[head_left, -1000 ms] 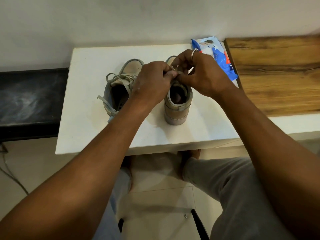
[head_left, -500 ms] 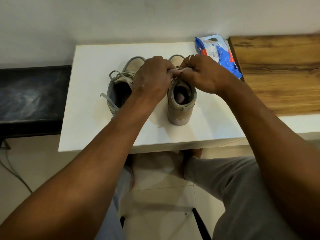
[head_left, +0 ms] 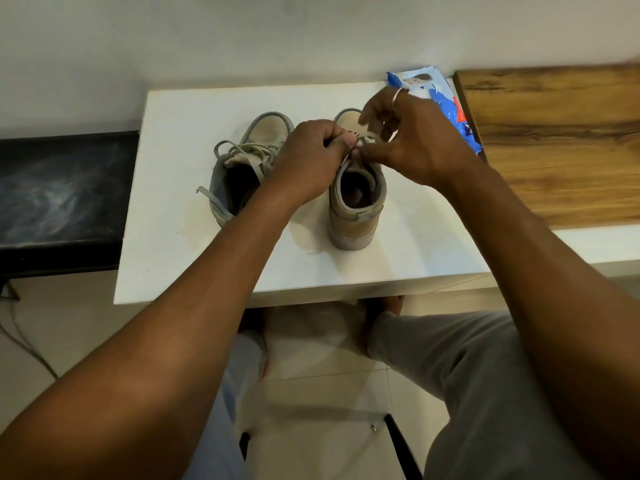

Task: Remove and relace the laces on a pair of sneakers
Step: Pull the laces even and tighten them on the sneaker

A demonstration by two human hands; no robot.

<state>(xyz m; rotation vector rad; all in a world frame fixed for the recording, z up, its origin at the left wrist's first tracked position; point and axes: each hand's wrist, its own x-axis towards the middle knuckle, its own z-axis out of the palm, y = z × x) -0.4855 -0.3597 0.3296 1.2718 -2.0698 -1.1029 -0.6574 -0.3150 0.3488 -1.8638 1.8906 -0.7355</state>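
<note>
Presently: left hand (head_left: 308, 157) and right hand (head_left: 412, 140) each pinch the lace (head_left: 363, 139) over right sneaker (head_left: 356, 202); left sneaker (head_left: 249, 161) beside it, white tabletop (head_left: 180, 140).

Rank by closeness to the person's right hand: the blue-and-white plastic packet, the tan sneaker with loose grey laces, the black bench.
Head view, from the right hand:
1. the blue-and-white plastic packet, just behind it, to its right.
2. the tan sneaker with loose grey laces, left, beyond the left hand.
3. the black bench, far left.
</note>
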